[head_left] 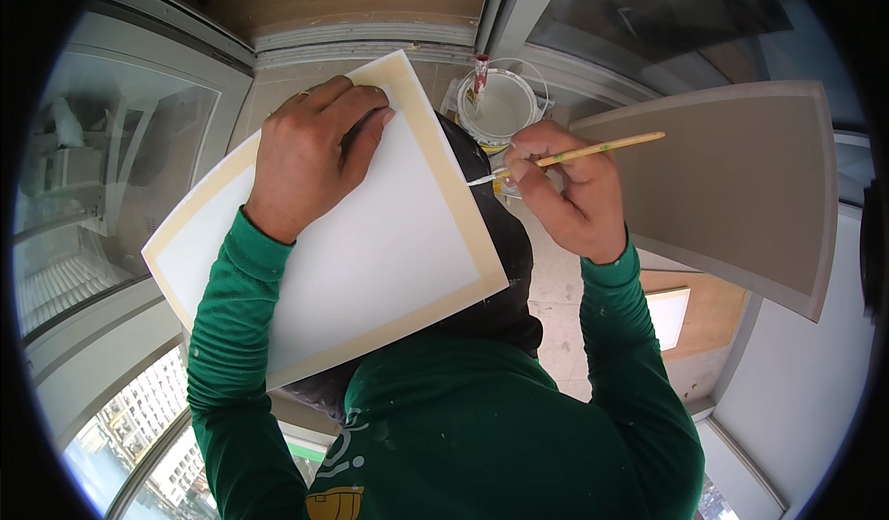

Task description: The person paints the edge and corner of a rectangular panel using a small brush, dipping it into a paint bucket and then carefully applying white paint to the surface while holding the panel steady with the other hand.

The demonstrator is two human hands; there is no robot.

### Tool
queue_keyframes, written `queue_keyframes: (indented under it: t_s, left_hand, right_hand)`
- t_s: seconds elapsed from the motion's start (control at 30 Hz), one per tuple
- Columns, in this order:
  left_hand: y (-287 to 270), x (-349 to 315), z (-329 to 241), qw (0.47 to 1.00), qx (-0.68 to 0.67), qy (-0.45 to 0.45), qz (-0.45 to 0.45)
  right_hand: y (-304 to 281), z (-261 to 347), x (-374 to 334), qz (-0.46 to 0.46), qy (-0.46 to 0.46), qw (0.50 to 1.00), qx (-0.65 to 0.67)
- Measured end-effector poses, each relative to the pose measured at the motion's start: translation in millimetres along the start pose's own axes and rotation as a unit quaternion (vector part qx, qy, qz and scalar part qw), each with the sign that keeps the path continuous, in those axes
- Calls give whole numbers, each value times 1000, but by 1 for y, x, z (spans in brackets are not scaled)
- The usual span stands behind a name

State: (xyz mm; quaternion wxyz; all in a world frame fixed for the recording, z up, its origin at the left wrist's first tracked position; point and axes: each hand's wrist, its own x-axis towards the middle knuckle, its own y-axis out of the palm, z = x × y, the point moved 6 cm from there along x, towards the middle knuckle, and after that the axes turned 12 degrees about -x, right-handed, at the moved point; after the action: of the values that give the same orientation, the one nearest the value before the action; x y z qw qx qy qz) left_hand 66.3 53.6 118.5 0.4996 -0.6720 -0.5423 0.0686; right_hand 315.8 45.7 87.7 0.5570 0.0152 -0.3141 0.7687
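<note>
A white rectangular panel (380, 214) with a tan border strip lies tilted across my lap. My left hand (315, 150) rests over its upper left edge, fingers bent and thumb close to the index finger, holding it steady. A slim paintbrush (602, 147) with a wooden handle is pinched in my right hand (574, 191). Its white-coated bristles point left and meet the panel's right edge, or come very near it. Beyond my right hand stands a round bucket of white paint (507, 103), with a red-handled brush (481, 75) standing in it.
To the right a large grey-brown panel (732, 177) with a lighter border leans at an angle. Below it a smaller white panel (669, 316) lies on a wooden board (713, 316). Glazed door frames (120, 140) close in on the left, and a door track (370, 37) runs ahead.
</note>
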Motion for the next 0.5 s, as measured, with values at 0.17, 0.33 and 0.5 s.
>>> queue_keyframes:
  t_s: [0.17,0.33,0.5]
  left_hand:
    - [-1,0,0,1000,-5,5,-3]
    - [-1,0,0,1000,-11,-2,0]
    - [0,0,-1,1000,-7,-2,0]
  right_hand:
    - [7,-5,9,-10,9,1000,13]
    - [13,-9,19,-11,14,1000,20]
    - [14,-11,25,-39,10,996,75]
